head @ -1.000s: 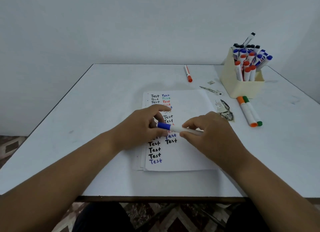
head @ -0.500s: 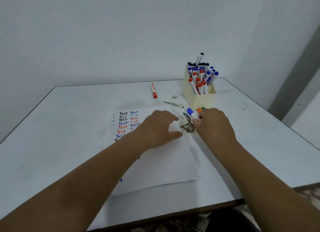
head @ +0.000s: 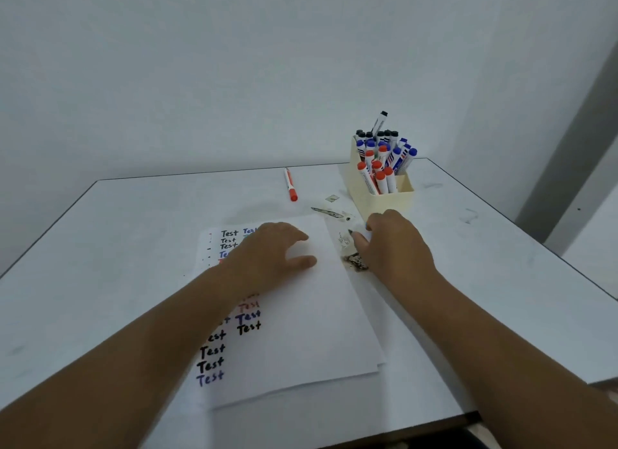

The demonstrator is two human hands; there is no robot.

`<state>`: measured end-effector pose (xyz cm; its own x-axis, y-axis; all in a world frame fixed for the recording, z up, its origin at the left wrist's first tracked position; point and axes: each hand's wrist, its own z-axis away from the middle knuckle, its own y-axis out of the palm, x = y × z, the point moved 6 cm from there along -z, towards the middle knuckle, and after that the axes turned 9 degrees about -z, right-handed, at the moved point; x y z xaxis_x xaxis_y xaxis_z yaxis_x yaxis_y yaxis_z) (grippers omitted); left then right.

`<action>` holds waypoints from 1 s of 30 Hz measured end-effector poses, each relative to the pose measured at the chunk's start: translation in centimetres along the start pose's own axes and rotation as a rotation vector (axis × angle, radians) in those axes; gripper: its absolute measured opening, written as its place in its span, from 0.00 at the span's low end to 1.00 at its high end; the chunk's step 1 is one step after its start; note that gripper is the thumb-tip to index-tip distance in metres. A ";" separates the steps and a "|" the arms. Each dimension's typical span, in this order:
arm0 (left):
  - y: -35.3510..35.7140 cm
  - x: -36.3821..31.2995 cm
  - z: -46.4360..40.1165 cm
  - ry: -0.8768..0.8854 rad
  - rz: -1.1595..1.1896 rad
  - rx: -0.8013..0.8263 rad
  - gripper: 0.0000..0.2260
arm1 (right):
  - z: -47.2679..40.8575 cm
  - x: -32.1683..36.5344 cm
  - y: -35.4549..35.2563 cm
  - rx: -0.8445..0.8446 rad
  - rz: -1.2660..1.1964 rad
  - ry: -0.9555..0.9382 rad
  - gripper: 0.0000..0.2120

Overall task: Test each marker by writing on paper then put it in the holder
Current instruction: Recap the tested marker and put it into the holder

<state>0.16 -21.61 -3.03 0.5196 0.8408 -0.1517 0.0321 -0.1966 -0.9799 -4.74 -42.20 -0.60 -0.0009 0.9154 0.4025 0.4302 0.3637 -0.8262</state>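
Head view: right hand [head: 394, 244] centre-right, grip unclear; blue-capped marker [head: 368, 227] barely visible. Left hand [head: 271, 254] flat, fingers spread on white paper sheet [head: 301, 314]. Marker likely light, stiff, smooth; take mid-barrel.

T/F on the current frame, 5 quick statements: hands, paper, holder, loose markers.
1. The left hand rests on the paper. True.
2. The holder is empty. False: it is packed with black-, blue- and red-capped markers.
3. A red-capped marker lies loose on the table, left of the holder. True.
4. The right hand is over the middle of the paper. False: it is off the paper's right edge, just in front of the holder.
5. The paper is blank. False: "Test" is written on it many times in several colours.
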 end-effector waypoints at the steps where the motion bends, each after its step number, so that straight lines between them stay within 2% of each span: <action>1: -0.3 1.4 0.4 -0.029 0.009 -0.007 0.27 | -0.8 0.7 0.3 0.010 -0.022 -0.037 0.14; 5: -1.8 6.6 2.7 -0.165 0.066 -0.080 0.24 | -4.5 4.4 2.5 0.079 -0.035 -0.191 0.15; 10: -1.9 10.9 5.1 -0.308 0.073 -0.122 0.28 | -9.2 7.1 6.7 0.211 -0.113 -0.201 0.14; 14: -1.9 11.1 5.7 -0.295 0.105 -0.204 0.27 | -12.1 8.0 10.1 0.238 -0.182 -0.152 0.17; 16: -2.0 10.8 5.7 -0.280 0.061 -0.211 0.27 | -13.2 8.0 11.7 0.281 -0.123 -0.153 0.20; 18: -2.0 10.6 5.6 -0.265 0.024 -0.197 0.27 | -14.0 8.2 13.0 0.326 -0.035 -0.183 0.16; 20: -1.8 10.4 5.4 -0.229 -0.033 -0.177 0.29 | -14.9 8.2 13.4 0.272 -0.026 -0.180 0.10; 25: -1.8 10.8 5.4 -0.215 -0.028 -0.200 0.29 | -14.6 8.3 12.5 0.163 -0.087 -0.172 0.10; 28: -1.9 11.0 5.7 -0.201 -0.061 -0.244 0.28 | -11.6 9.1 9.9 0.041 -0.261 -0.175 0.10; 30: -1.9 10.8 5.8 -0.186 -0.082 -0.266 0.26 | -8.9 9.3 8.1 0.009 -0.430 -0.109 0.08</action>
<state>0.74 -9.26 -3.51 0.3421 0.9322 -0.1184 0.3024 -0.2285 -0.9254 6.80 -32.26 0.00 -0.2730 0.6932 0.6670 0.3618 0.7164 -0.5965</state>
